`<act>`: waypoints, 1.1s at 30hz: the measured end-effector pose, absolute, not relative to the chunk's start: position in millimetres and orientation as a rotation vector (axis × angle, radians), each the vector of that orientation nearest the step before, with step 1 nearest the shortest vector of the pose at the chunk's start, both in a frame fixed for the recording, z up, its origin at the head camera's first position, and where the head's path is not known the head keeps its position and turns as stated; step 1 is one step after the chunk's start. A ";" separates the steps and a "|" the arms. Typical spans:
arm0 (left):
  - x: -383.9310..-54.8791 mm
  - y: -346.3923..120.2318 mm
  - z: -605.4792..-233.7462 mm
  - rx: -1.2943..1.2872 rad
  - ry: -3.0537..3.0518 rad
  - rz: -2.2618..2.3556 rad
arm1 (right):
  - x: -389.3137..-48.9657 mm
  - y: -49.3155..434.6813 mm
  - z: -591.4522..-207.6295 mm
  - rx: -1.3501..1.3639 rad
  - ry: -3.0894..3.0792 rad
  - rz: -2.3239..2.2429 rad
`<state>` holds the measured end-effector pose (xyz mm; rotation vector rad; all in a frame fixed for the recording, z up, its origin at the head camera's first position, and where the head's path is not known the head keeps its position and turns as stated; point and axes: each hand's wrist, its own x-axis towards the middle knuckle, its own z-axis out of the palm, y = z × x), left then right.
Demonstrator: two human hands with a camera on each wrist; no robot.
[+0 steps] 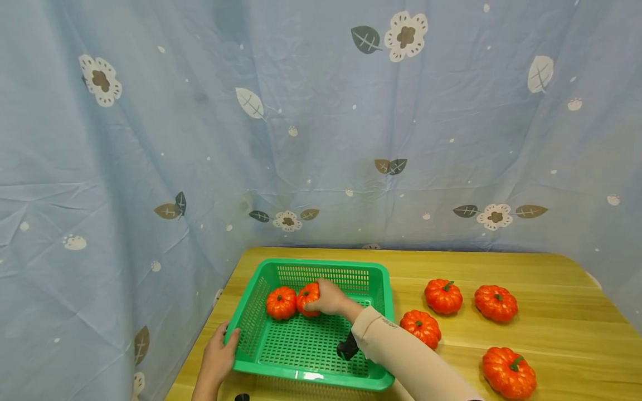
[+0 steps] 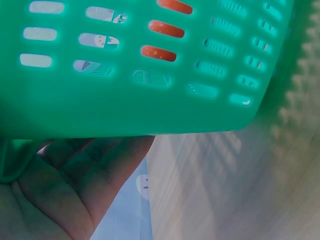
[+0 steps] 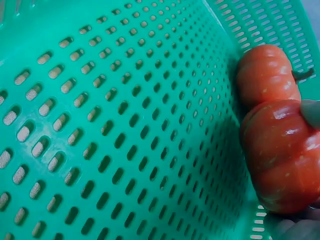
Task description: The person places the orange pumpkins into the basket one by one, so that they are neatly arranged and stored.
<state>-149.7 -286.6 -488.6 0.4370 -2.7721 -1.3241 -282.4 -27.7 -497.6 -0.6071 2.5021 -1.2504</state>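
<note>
A green plastic basket (image 1: 311, 380) with slotted walls stands at the left of the wooden table. My left hand (image 1: 219, 353) grips its left rim, thumb over the top; in the left wrist view the fingers (image 2: 120, 160) reach beneath the basket. Inside the basket, my right hand (image 1: 332, 298) holds a small orange pumpkin (image 1: 306, 301), with thumb and fingers on either side of it. A second pumpkin (image 1: 281, 303) sits right beside it, toward the left wall. In the right wrist view the held pumpkin (image 3: 282, 155) touches the other pumpkin (image 3: 267, 75).
Right of the basket on the table (image 1: 567, 334) lie several more pumpkins: one near the right forearm (image 1: 421, 327), one behind it (image 1: 443, 296), one farther right (image 1: 495, 303) and one near the front (image 1: 509, 372). A patterned blue curtain (image 1: 321, 139) hangs behind the table.
</note>
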 end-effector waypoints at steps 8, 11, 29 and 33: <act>-149.1 -286.9 -489.6 0.433 -2.774 -1.324 | -280.0 -25.8 -498.6 -0.606 2.487 -1.209; -148.5 -286.2 -489.7 0.423 -2.769 -1.310 | -279.7 -24.7 -498.5 -0.596 2.475 -1.209; -148.9 -285.3 -489.7 0.417 -2.757 -1.308 | -277.5 -25.3 -499.9 -0.476 2.397 -1.145; -148.7 -286.1 -489.1 0.420 -2.762 -1.306 | -277.5 -25.9 -496.5 -0.460 2.375 -1.160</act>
